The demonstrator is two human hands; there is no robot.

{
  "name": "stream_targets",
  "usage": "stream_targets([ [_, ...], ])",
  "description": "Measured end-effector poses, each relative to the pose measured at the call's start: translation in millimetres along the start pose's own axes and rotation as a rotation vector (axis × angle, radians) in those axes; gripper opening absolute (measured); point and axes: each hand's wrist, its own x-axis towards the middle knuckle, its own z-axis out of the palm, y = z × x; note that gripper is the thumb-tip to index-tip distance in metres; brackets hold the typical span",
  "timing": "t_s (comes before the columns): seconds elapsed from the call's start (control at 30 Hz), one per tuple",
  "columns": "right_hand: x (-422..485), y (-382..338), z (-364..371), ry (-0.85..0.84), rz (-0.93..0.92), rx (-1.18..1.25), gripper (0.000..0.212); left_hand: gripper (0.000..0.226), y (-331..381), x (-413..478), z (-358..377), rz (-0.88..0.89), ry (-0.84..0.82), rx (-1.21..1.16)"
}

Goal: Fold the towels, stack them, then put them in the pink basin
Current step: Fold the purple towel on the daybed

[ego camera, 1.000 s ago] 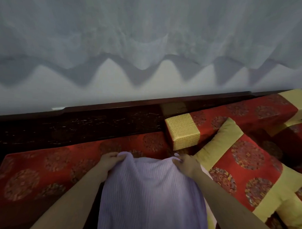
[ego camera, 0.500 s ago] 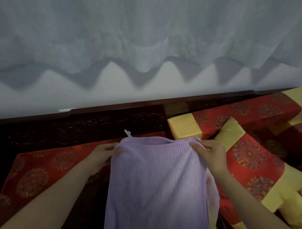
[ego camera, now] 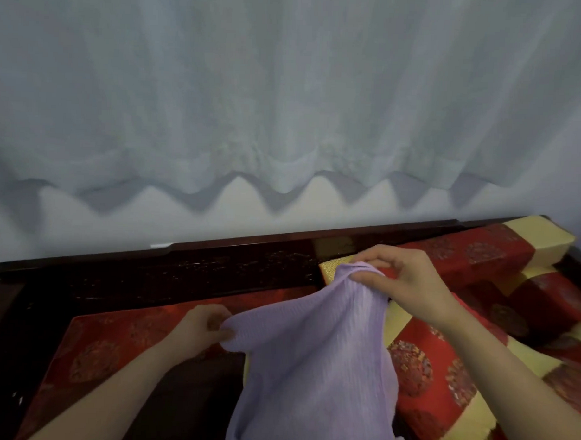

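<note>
Lilac towel hung lengthwise toward the viewer | right hand pinched its far top corner, raised | left hand pinched the lower, nearer left corner | above red cushion

A matt, finely ribbed lilac cloth towel, sheeny red brocade cushions edged in coarse yellow weave, a dark glossy carved wooden frame, and behind it a sheer, softly pleated white curtain
</note>
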Motion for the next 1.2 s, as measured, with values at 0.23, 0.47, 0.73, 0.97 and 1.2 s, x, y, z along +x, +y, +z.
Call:
stream_targets([
  [0.23, 12, -90, -36, -0.233, -0.101, 0.176, 0.011, 0.020, 34, -11, 2, 0.361, -0.089, 0.264],
  [0.47, 13, -130, -64, -0.250, -0.156, 0.367, 0.023, 0.026, 96, -29, 7, 0.739, -0.148, 0.336],
  [0.73, 8, -126, -66, -0.310, -0.147, 0.544, 0.022, 0.024, 98, -68, 25, 0.565, -0.405, -0.200],
  [0.97, -6, -122, -58, -0.322, -0.053, 0.740, 0.011, 0.018, 99, -125, 46, 0.371, -0.065, -0.460],
  [1.2, -14, -135, -51, -0.325, -0.095, 0.724, 0.013, 0.034, 71, -154, 86, 0.467, 0.099, -0.291],
])
